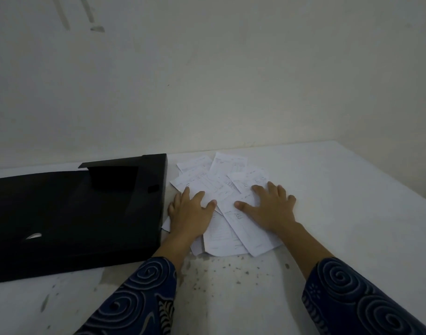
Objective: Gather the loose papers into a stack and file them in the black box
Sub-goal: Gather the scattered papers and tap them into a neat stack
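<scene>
Several loose white printed papers (221,184) lie fanned and overlapping on the white table (340,189), just right of the black box (69,213). The box lies open on the table's left side, its flap spread toward me. My left hand (191,211) rests flat on the left part of the papers, fingers spread, close to the box's right wall. My right hand (271,206) presses flat on the right part of the papers, fingers apart. Neither hand grips a sheet. Parts of the lower sheets are hidden under both hands.
A pale wall (231,81) rises directly behind the table. Dark specks and smudges (219,274) mark the table surface in front of the papers. My patterned dark-blue sleeves (352,298) cover both forearms.
</scene>
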